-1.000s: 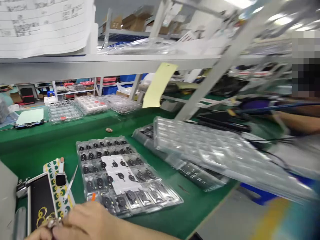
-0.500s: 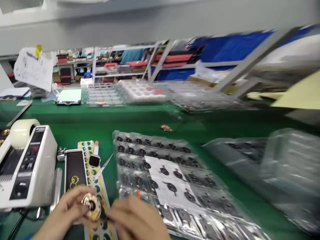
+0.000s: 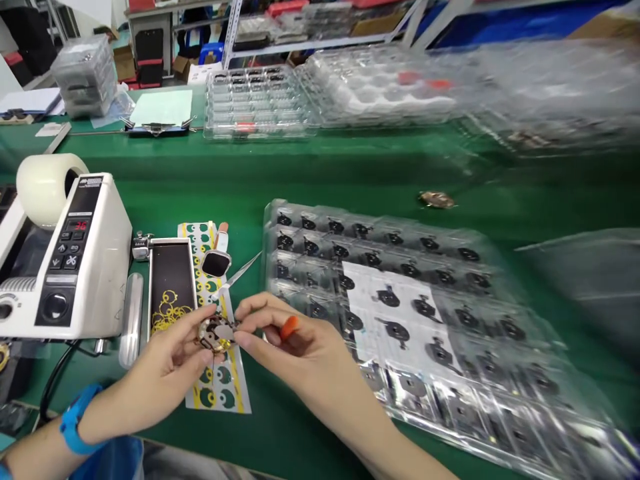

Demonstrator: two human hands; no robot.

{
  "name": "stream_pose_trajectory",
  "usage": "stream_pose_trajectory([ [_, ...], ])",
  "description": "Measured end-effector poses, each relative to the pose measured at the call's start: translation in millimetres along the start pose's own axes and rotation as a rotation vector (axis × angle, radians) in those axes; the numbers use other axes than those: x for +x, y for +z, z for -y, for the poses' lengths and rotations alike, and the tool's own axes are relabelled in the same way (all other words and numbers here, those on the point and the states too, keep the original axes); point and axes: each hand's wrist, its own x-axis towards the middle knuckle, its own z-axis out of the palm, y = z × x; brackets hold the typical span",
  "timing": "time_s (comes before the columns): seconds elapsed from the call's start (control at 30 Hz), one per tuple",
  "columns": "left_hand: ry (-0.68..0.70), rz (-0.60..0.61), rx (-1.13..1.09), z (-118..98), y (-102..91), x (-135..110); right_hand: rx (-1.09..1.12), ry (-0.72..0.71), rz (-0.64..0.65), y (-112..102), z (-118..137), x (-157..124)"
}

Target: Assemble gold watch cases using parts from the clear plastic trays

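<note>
Part (image 3: 213, 339), round, metal: you are holding it over the sheet (image 3: 240, 398).
Your left hand (image 3: 173, 360) is gripping its rim between thumb and fingers; your right hand (image 3: 305, 353) is touching its edge, fingertips pinched together, contents impossible to tell. Yellow rings (image 3: 170, 312) are lying in the box (image 3: 173, 267), left of the sheet; the tray (image 3: 500, 260) is lying right of the sheet.

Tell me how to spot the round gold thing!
Find the bulky white machine with red digits. Go right, past the black tray of thin yellow rings, to the left hand above a blue wristband. It holds the round, gold-rimmed metal part; unlike those rings, its middle shows grey and black.
</note>
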Motion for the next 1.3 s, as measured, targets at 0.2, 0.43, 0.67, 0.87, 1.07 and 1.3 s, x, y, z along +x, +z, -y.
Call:
stream_pose_trajectory([
  [0.2, 0.028, 0.016, 0.162, -2.0, 0.5, -0.2, -0.061, -0.026, 0.072, -1.6, 0.4, -3.0],
  [0.43, 0.020, 0.061, 0.161, -0.6, 1.6, -0.2, -0.096, -0.044, 0.085, -0.2, -1.9, -3.5],
  [0.67, 0.005, 0.044, 0.158, -1.5, 4.2, 0.7, -0.213, -0.092, -0.009, 7.0, -3.2, -5.7],
  [0.87, 0.075, -0.022, 0.110, 4.2, 8.1, 2.2, -0.251, -0.091, -0.041, 9.5, -1.4, -5.8],
  [1.07, 0.090, -0.174, 0.088, 1.2, 15.4, 9.9, -0.306, -0.217, -0.056, 16.0, -7.0, -8.6],
  [1.3, 0.055, -0.241, -0.136, -4.4, 18.9, 14.8, -0.422, -0.290, -0.108, 17.9, -12.1, -9.9],
])
